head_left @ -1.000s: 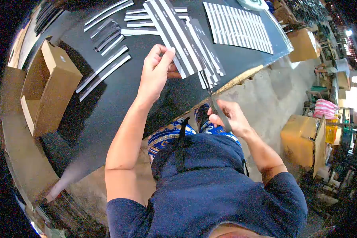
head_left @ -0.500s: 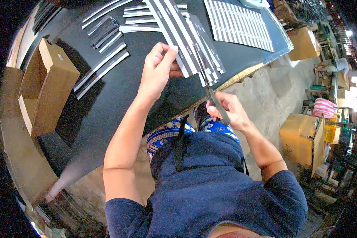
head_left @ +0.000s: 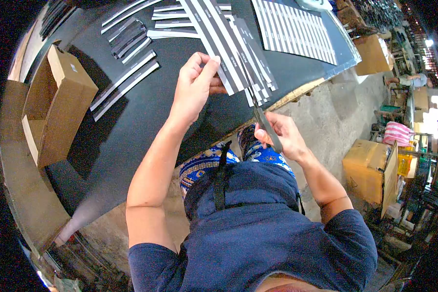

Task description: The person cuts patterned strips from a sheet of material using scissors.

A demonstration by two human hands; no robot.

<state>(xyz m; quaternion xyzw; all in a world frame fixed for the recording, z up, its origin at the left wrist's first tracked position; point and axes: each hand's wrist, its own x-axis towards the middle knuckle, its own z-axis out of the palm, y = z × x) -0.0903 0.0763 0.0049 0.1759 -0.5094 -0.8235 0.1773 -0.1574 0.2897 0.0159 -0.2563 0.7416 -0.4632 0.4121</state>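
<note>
My left hand (head_left: 193, 86) pinches the lower left edge of a black-and-white striped sheet (head_left: 210, 40) printed with small lettering. Dark scissors (head_left: 267, 127) are in my right hand (head_left: 285, 135), its fingers around the handles. Their blades reach up to the sheet's lower right part, along a stripe. How far apart the blades are is hard to make out. Partly under the sheet, more striped pieces (head_left: 260, 73) lie near the table edge. Left of it, several loose strips (head_left: 130, 83) rest on the black table (head_left: 146, 109), with a small dark bundle (head_left: 129, 39) beyond them.
A larger striped sheet (head_left: 297, 33) lies at the table's far right. An open cardboard box (head_left: 69, 109) stands at the left. Right of the table, a cardboard carton (head_left: 366, 170) sits on the concrete floor (head_left: 326, 114). A person (head_left: 411, 80) is in the background.
Very little differs. The scissors and my right fingers have shifted slightly, while my left hand keeps its pinch on the striped sheet in almost the same place.
</note>
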